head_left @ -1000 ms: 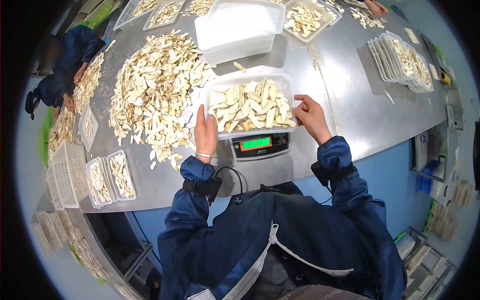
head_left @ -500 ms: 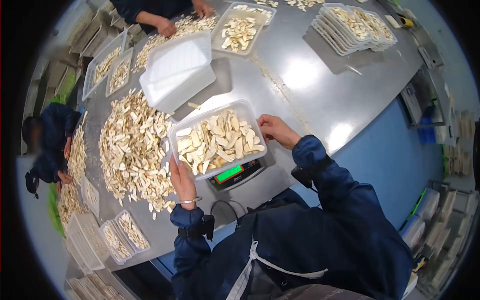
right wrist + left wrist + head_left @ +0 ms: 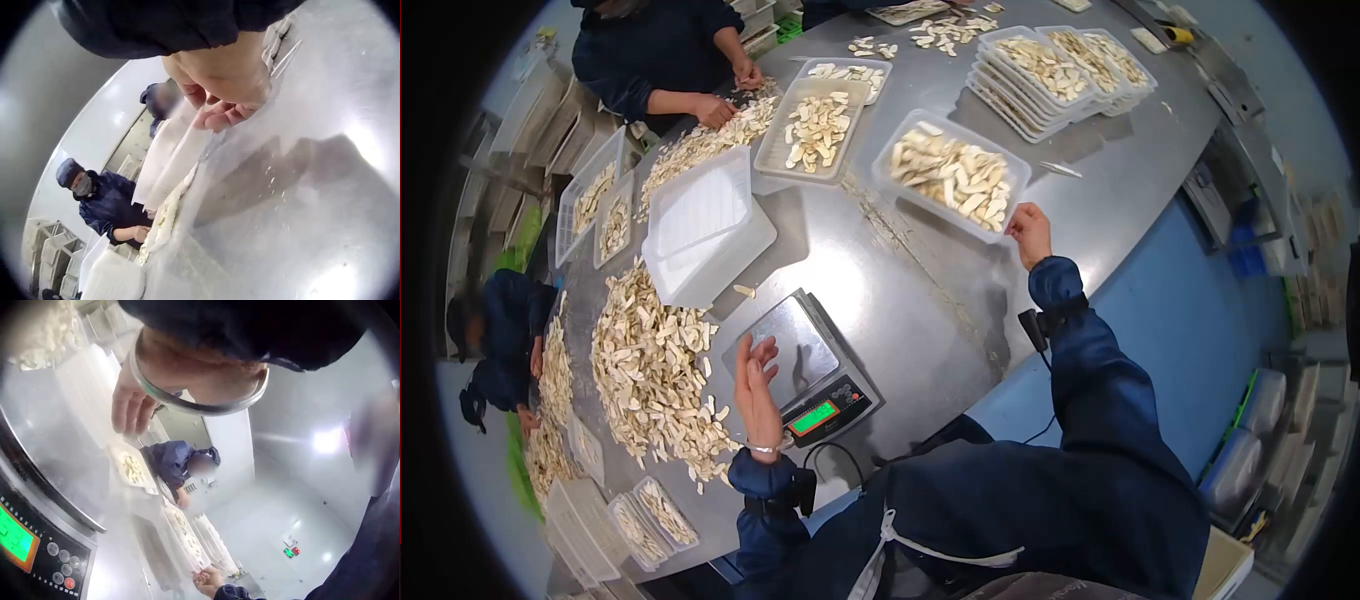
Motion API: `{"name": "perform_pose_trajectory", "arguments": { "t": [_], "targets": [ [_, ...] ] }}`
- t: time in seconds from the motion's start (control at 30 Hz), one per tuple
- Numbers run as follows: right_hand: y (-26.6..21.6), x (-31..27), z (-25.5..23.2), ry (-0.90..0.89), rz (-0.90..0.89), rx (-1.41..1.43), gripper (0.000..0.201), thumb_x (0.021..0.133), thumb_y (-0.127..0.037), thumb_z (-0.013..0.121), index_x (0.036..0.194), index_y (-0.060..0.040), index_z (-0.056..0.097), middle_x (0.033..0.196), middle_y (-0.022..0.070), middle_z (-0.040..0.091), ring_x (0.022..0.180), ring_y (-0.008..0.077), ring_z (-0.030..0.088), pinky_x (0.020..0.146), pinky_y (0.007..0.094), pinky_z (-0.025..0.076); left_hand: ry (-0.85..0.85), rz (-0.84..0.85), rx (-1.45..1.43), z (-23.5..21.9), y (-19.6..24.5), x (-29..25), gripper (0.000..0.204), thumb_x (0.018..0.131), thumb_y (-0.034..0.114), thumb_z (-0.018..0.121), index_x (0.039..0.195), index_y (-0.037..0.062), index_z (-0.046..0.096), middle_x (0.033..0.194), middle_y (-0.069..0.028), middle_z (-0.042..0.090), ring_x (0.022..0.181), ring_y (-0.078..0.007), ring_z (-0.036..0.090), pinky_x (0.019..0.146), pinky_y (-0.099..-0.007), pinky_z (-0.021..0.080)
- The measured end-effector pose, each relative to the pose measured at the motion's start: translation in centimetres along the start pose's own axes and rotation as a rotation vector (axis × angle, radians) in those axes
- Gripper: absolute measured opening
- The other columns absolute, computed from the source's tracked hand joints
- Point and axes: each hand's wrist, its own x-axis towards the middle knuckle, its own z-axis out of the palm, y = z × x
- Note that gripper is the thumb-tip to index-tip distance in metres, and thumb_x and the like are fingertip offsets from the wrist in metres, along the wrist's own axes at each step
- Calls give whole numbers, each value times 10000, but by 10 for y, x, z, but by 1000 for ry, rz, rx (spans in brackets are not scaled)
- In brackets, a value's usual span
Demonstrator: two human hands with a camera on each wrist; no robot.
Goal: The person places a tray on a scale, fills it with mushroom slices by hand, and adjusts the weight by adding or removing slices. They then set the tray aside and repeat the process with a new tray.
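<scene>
My right hand [image 3: 1030, 235] pinches the near right corner of a clear plastic tray [image 3: 928, 208] filled with pale mushroom slices [image 3: 950, 170]. In the right wrist view its fingers [image 3: 219, 119] curl at the tray's edge, above a shadow on the metal. My left hand [image 3: 760, 400] holds nothing; it is beside the digital scale [image 3: 840, 400], fingers pointing up and partly bent. The scale's plate is bare and its green display is lit. In the left wrist view, the scale's keypad [image 3: 62, 562] shows at lower left.
A big heap of slices [image 3: 650, 370] lies left of the scale, beside stacked plastic containers [image 3: 720, 260]. Stacked filled trays [image 3: 1010, 100] stand at the far right, near a thin pale tool [image 3: 1060, 170]. Several people in dark blue work along the metal table [image 3: 920, 350].
The tray has left the scale and moved away to the right in my right hand. My left hand has let go of it and stays by the scale. The head view has turned right.
</scene>
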Motion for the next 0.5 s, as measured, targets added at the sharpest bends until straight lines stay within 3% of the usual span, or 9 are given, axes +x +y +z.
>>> {"name": "perform_pose_trajectory", "arguments": {
  "t": [0.13, 0.3, 0.4, 0.43, 0.5],
  "targets": [
    [14, 71, -6, 247, -1, -15, 77, 810, -4, 588, 880, -2, 555, 679, 81, 589, 511, 154, 558, 464, 252, 465, 63, -87, 29, -5, -11, -14, 613, 1000, 464, 337, 1412, 9, 349, 1229, -164, 566, 1124, -242, 559, 939, -366, 440],
    [31, 139, -14, 242, 79, 124, 129, 814, -11, 598, 930, 28, 554, 708, 108, 610, 552, 205, 604, 475, 278, 506, 114, -140, 61, -7, -14, -23, 627, 995, 476, 347, 1404, 1, 355, 1215, -175, 577, 1107, -247, 575, 929, -357, 448],
    [9, 139, -15, 232, 182, 140, 179, 832, -46, 573, 981, 52, 563, 776, 129, 639, 587, 218, 630, 479, 273, 509, 109, -149, 44, -7, -15, -19, 605, 1002, 445, 347, 1405, -6, 349, 1220, -179, 573, 1107, -252, 573, 937, -360, 442],
    [5, 143, -21, 273, 215, -56, 256, 838, -84, 560, 1044, 68, 565, 839, 147, 652, 619, 218, 648, 481, 271, 504, 99, -145, 36, -6, -17, -17, 581, 1009, 414, 344, 1409, -7, 342, 1227, -179, 566, 1109, -254, 569, 945, -364, 435],
    [3, 139, -37, 240, 82, -319, 304, 817, -63, 568, 1088, 75, 554, 840, 134, 649, 591, 197, 630, 466, 271, 487, 109, -142, 10, -2, -16, -14, 556, 1013, 385, 356, 1398, -16, 357, 1209, -170, 580, 1098, -250, 572, 948, -358, 433]
  ]
}}
